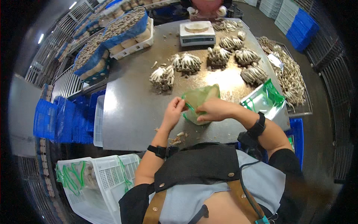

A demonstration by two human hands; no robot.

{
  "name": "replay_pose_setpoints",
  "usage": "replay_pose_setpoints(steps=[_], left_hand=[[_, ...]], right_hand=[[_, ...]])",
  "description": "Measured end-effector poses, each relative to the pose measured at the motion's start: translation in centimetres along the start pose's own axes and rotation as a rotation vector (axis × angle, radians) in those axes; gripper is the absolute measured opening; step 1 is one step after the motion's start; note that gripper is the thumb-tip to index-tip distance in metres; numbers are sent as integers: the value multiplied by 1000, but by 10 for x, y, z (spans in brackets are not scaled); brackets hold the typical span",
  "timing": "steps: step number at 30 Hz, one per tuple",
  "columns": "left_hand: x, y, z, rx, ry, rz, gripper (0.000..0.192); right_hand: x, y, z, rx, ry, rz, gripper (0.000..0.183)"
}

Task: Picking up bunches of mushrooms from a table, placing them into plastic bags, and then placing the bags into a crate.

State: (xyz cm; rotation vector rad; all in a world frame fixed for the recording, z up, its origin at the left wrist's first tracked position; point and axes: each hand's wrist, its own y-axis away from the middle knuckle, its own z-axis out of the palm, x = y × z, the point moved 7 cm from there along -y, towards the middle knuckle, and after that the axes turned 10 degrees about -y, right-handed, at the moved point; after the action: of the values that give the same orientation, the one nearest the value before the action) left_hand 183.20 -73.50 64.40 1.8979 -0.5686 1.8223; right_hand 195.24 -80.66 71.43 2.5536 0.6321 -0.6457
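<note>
A green-tinted clear plastic bag (193, 96) hangs between my hands above the near part of a metal table (131, 120). My left hand (176, 107) pinches the bag's left edge between thumb and fingers. My right hand (214, 109) reaches into or over the bag's mouth; some of its fingers are hidden by the film, and I cannot tell if they grip it. Beyond the bag lie clusters of white-stemmed mushrooms, one cluster (162, 77) nearest on the left and a larger one (188, 63) behind it.
A weighing scale (197, 33) stands at the far side, before another person (208, 8). More mushroom clusters (254, 74) and a tray with green-edged bags (263, 99) are on the right. A heaped crate of mushrooms (289, 75) stands beyond the table's right edge; a white basket (103, 179) is lower left.
</note>
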Motion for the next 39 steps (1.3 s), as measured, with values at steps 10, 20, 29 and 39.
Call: replay_pose_setpoints(steps=[10, 20, 29, 39], left_hand=[[-9, 12, 26, 288, -641, 521, 52], [-48, 1, 19, 14, -169, -239, 32], [184, 328, -153, 789, 7, 462, 50], [256, 631, -290, 1327, -220, 83, 38]], right_hand=[[-32, 12, -48, 121, 229, 247, 19], [-84, 185, -106, 1467, 577, -439, 33], [122, -66, 141, -55, 370, 129, 81], [176, -97, 188, -209, -2, 262, 98]])
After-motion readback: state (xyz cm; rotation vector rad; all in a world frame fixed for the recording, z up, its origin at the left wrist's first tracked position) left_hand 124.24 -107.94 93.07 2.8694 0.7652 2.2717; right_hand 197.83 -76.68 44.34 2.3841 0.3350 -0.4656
